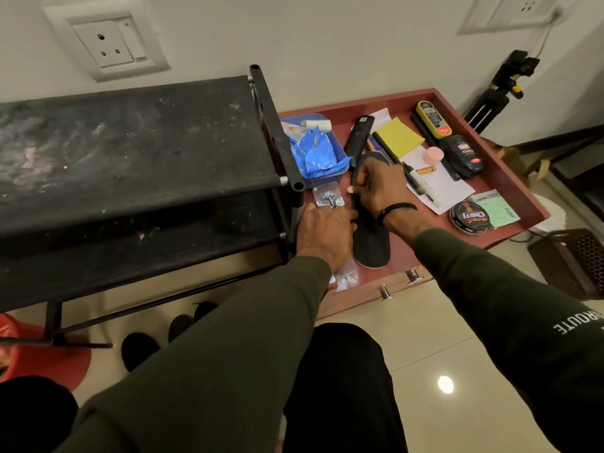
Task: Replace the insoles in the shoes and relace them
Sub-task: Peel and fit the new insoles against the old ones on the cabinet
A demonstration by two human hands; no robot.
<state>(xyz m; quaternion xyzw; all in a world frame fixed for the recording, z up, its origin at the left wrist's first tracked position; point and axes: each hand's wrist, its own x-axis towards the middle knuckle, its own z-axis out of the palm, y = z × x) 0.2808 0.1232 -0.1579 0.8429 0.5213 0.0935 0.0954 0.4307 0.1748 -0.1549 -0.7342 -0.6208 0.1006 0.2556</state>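
From my remote seat I see a black insole (371, 237) lying lengthwise in the open red drawer (510, 178), heel end toward the drawer front, its toe end tucked under my right hand (380, 188). That hand grasps the insole near its upper half, fingers curled over the left edge. My left hand (322, 230) lies flat beside it, fingers straight and resting on the drawer floor against the insole's left edge, holding nothing. I judge the insole to be light, thin and floppy (foam with a grippy textured face, by the look of it), so lifting it by one end would let the rest droop and drag across the clutter: the remote control (359, 138), the pens, the shoe polish tin (470, 217). Better to pinch it at the waist, thumb under and fingers over, or support heel and toe with both hands. It should not slip, and it will bend rather than break. The shoes (140, 349) sit on the floor under the black rack (130, 152), well apart from the drawer, so this looks like the early fetching step.
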